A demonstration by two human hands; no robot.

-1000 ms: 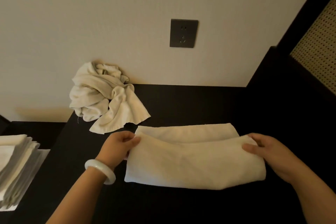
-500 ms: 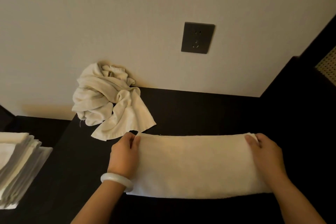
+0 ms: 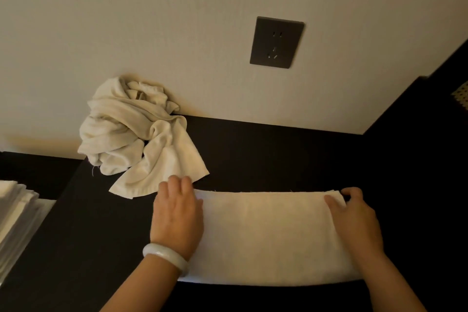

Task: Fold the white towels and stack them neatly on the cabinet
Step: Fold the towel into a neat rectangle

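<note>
While both hands are on it, the folded towel (image 3: 266, 233) lies flat as a long band across the near part of the dark cabinet top (image 3: 278, 154), its long edges running left to right; the left hand (image 3: 177, 213) rests palm down over the band's left end, fingers straight and close together, pointing toward the wall; a pale bracelet (image 3: 164, 258) sits on that wrist; the right hand (image 3: 354, 220) holds the right end, thumb laid on top of the cloth and the fingers hooked round the far right corner; the towel between the two hands lies smooth. Behind the left hand, a crumpled heap of towels (image 3: 136, 134) leans against the wall at the cabinet's back left, one loose flap reaching almost to the left fingertips; whether it touches them I cannot tell. Well off to the left, a stack of folded towels (image 3: 15, 210) shows at the edge of view; a dark wall socket (image 3: 276, 42) is set in the wall above the cabinet.
</note>
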